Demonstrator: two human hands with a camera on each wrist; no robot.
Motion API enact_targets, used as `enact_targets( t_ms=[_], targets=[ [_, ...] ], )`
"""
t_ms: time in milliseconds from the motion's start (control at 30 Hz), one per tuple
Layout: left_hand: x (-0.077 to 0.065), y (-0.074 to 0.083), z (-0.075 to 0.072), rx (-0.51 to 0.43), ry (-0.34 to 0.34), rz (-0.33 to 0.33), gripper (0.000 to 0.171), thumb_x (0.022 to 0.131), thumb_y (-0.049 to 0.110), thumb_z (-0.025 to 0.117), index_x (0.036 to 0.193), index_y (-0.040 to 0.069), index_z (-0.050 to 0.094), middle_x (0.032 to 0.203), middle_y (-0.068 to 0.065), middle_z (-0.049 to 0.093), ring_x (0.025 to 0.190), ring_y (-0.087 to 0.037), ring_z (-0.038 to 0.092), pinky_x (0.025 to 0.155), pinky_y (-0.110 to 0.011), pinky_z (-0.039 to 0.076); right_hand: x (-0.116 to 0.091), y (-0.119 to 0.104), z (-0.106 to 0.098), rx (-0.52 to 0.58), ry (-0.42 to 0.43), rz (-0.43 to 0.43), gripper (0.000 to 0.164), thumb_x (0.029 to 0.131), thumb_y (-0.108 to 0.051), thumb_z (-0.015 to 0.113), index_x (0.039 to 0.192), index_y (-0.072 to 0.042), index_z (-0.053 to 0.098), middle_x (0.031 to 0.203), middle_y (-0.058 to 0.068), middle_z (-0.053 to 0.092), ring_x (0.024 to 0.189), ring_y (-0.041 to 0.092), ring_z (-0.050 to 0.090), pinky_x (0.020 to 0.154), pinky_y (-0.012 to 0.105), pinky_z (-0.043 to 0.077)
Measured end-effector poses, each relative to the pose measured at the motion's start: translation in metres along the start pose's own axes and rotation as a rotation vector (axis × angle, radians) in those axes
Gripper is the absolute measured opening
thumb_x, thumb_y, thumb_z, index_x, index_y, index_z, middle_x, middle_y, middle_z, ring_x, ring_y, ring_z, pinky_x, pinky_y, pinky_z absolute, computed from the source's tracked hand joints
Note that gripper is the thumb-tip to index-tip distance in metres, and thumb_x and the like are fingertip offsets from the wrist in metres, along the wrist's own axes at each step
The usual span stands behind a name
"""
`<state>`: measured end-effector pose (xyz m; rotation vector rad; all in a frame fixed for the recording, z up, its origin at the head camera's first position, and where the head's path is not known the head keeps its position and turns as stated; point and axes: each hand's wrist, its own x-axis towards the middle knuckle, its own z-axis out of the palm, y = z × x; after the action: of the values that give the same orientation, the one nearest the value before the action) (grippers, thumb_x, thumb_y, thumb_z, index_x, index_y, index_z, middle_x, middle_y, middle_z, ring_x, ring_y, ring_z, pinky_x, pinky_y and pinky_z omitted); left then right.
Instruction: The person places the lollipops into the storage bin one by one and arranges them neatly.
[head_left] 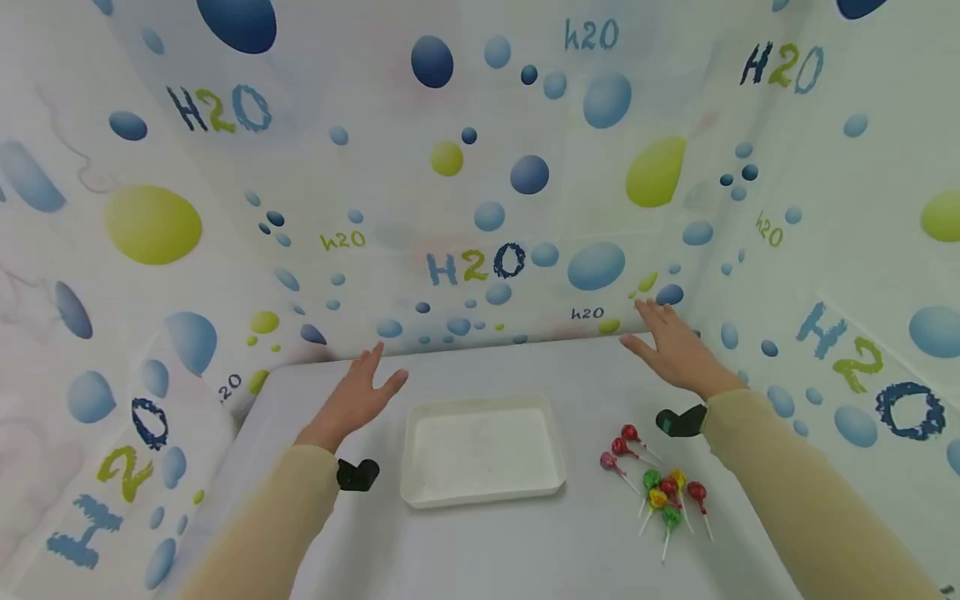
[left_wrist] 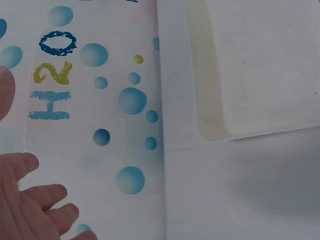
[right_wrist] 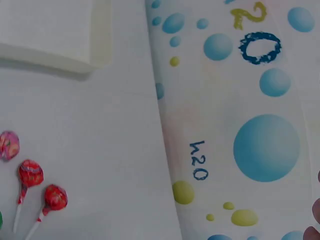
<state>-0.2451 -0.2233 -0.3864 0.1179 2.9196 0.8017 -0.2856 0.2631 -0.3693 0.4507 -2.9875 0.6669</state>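
Both hands are raised over the table with nothing in them. My left hand (head_left: 356, 402) hovers to the left of a shallow white tray (head_left: 556, 442), its fingers straight and the thumb apart; in the left wrist view its fingers (left_wrist: 47, 196) spread at the lower left. The right hand (head_left: 678, 350) is held up beyond the lollipops (head_left: 671, 518), fingers extended, thumb out to the left. Several wrapped lollipops, red, green, yellow and pink, lie loosely grouped on the table right of the tray. In the right wrist view, two red lollipops (right_wrist: 31, 173) show near the lower left.
A white table (head_left: 480, 550) carries the tray and lollipops. White sheeting (head_left: 390, 167) printed with blue and green bubbles and H2O lettering stands behind the table and along both sides. Dark wrist-camera mounts (head_left: 358, 475) sit at the sleeve ends.
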Motion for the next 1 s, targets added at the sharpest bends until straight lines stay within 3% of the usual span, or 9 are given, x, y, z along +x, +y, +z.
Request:
enact_targets(
  t_ms=[167,333,467,633,1000],
  targets=[
    [-0.007,-0.036,0.041,-0.225,-0.029,-0.018,0.089,0.103,0.048,0.057,0.164,0.004,0.01,0.168,-0.028,0.018,0.153,-0.049,0.021,0.125,-0.065,0.026,-0.005,0.01,0.006,0.18,0.011,0.028,0.086,0.107,-0.053,0.042,0.164,-0.003,0.003,0.171,0.025,0.006,0.158,0.047,0.005,0.127,0.068,0.012],
    [-0.023,-0.074,0.096,-0.44,-0.053,-0.031,0.085,0.1,0.029,0.068,0.162,-0.002,0.018,0.165,-0.028,0.028,0.151,-0.046,0.03,0.123,-0.057,0.035,-0.01,0.018,0.012,0.192,0.022,0.037,0.084,0.108,-0.052,0.041,0.164,-0.002,0.004,0.171,0.025,0.007,0.158,0.047,0.006,0.127,0.068,0.012],
    [-0.038,-0.094,0.127,-0.575,-0.06,-0.068,0.086,0.095,0.019,0.074,0.161,-0.003,0.022,0.164,-0.026,0.032,0.152,-0.042,0.033,0.122,-0.051,0.037,-0.013,0.021,0.016,0.186,0.015,0.045,0.084,0.108,-0.053,0.041,0.164,-0.001,0.006,0.171,0.026,0.008,0.157,0.047,0.007,0.126,0.068,0.012],
    [-0.044,-0.102,0.143,-0.683,-0.015,-0.08,0.089,0.089,0.013,0.081,0.159,-0.002,0.029,0.163,-0.023,0.036,0.151,-0.038,0.036,0.12,-0.045,0.039,-0.015,0.022,0.017,0.182,0.009,0.064,0.086,0.107,-0.055,0.041,0.164,-0.002,0.005,0.17,0.027,0.009,0.157,0.049,0.008,0.125,0.07,0.014],
    [-0.048,-0.103,0.164,-0.847,-0.006,-0.077,0.089,0.083,0.006,0.084,0.157,-0.001,0.035,0.163,-0.022,0.037,0.151,-0.036,0.036,0.116,-0.027,0.045,-0.017,0.022,0.024,0.166,0.001,0.09,0.088,0.106,-0.057,0.042,0.164,-0.002,0.007,0.169,0.028,0.011,0.156,0.05,0.009,0.124,0.072,0.016]
  ],
)
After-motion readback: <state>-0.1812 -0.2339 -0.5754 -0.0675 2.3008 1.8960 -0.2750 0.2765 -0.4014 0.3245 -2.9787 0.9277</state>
